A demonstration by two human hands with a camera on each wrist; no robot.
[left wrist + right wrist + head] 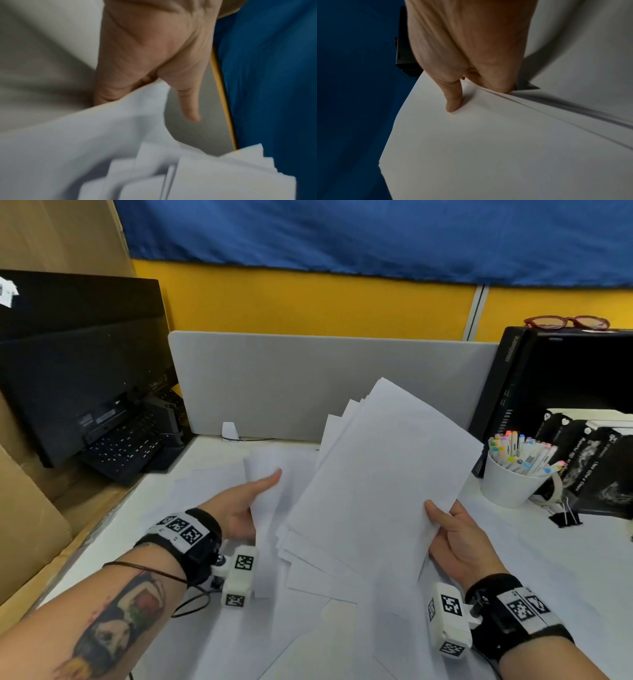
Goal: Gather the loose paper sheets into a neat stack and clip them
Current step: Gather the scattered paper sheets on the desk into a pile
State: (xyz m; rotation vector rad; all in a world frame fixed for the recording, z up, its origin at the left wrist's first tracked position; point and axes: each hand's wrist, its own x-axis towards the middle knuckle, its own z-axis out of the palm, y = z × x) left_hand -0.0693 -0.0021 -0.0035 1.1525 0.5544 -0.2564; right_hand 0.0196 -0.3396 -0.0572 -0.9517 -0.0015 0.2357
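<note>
My right hand [448, 529] grips a fanned bundle of white sheets [383, 474] by its near right edge, thumb on top, lifted off the desk and tilted up; the right wrist view has the thumb [453, 102] pressing the top sheet [488, 148]. My left hand [246, 505] holds a single white sheet [265, 484] raised just left of the bundle, thumb along its face; in the left wrist view that sheet [85, 142] runs under the hand [150, 56]. More loose sheets [308, 628] lie spread on the desk. A black binder clip [565, 517] lies at the right.
A white cup of markers [513, 474] and black boxes [596, 460] stand at the right. A black monitor [78, 378] and keyboard [126, 446] lean at the left. A grey divider panel [308, 385] closes the back, and a black case [561, 371] carries red glasses [567, 322].
</note>
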